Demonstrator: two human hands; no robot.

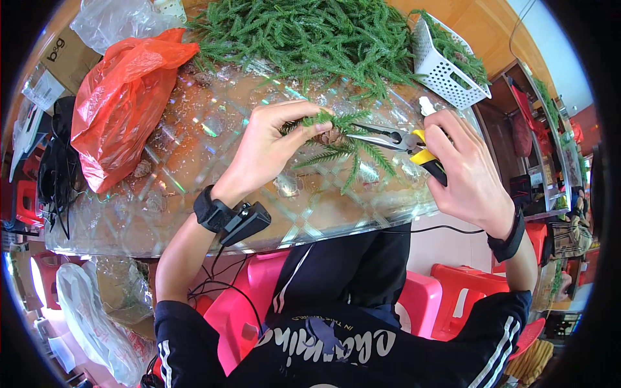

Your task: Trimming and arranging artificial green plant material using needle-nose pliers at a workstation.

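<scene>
My left hand (265, 142) pinches an artificial pine sprig (354, 155) between thumb and fingers, a little above the table. Its green needled arms fan out to the right and downward. Beside the thumb, at the middle of the sprig, a small brown pine cone (330, 136) shows in part. My right hand (467, 165) is closed round long-nose pliers (409, 140) with yellow and black handles. The jaws point left and reach in among the needles near the cone; whether they grip anything there I cannot tell.
A large heap of green sprigs (304, 39) lies across the far side of the table (272, 223). At the far right a white perforated basket (446, 74) holds more greenery. On the left sits a red plastic bag (123, 110). Loose pine cones (142, 168) and white flecks dot the clear cover.
</scene>
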